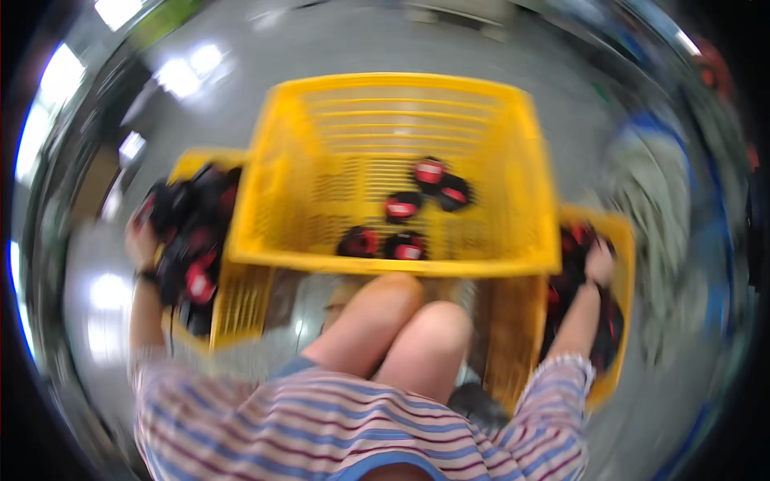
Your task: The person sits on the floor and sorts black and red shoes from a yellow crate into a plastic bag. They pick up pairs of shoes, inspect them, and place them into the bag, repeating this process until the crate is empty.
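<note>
On my left, a yellow crate [241, 309] is heaped with black round pieces with red labels [200, 280]; their exact kind is too blurred to tell. My left hand [141, 239] is at the outer side of that heap, its fingers against a black piece. My right hand [599, 263] reaches into a second yellow crate [622, 256] on the right, over similar black and red pieces [571, 264]. Motion smears the fingers of both hands. Between them, a large yellow crate [393, 266] stands in front of my knees, with several such pieces [403, 207] lying on its slatted bottom.
My bare knees [393, 301] come up close to the near rim of the middle crate. Grey floor [216, 104] extends beyond the crates. A pale draped cloth or bag [654, 184] is at the right, and a light-coloured base [465, 14] stands at the far side.
</note>
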`<action>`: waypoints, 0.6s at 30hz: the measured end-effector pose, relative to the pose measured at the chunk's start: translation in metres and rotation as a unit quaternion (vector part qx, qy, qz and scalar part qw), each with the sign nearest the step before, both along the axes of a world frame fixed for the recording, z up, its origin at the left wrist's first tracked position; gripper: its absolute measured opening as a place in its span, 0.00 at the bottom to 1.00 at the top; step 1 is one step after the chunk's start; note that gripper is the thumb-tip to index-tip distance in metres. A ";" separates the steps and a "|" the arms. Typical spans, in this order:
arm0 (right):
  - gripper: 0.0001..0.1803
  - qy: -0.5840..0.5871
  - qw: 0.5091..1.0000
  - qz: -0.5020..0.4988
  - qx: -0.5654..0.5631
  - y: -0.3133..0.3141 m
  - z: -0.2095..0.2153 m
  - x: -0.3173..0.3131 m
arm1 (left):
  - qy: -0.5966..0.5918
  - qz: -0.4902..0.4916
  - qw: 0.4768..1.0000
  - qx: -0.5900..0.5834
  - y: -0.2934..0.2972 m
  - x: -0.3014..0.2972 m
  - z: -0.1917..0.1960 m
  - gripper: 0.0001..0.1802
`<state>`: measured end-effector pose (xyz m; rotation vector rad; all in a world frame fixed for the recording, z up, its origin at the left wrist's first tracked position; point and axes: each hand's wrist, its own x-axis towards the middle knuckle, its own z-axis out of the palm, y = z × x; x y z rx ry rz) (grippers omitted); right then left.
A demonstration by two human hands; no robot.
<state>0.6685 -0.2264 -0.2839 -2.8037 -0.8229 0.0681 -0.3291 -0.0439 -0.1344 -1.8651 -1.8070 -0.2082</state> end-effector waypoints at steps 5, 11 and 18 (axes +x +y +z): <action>0.35 -0.041 0.954 0.173 -0.243 -0.025 -0.037 0.078 | -0.260 0.135 0.933 0.207 0.027 -0.055 -0.034 0.24; 0.40 0.078 0.986 0.127 -0.073 -0.016 0.072 0.022 | -0.394 0.174 0.886 0.170 0.060 -0.046 -0.021 0.26; 0.36 0.258 0.964 0.061 -0.011 -0.144 0.097 0.029 | -0.359 0.285 0.886 0.067 0.119 -0.050 -0.021 0.24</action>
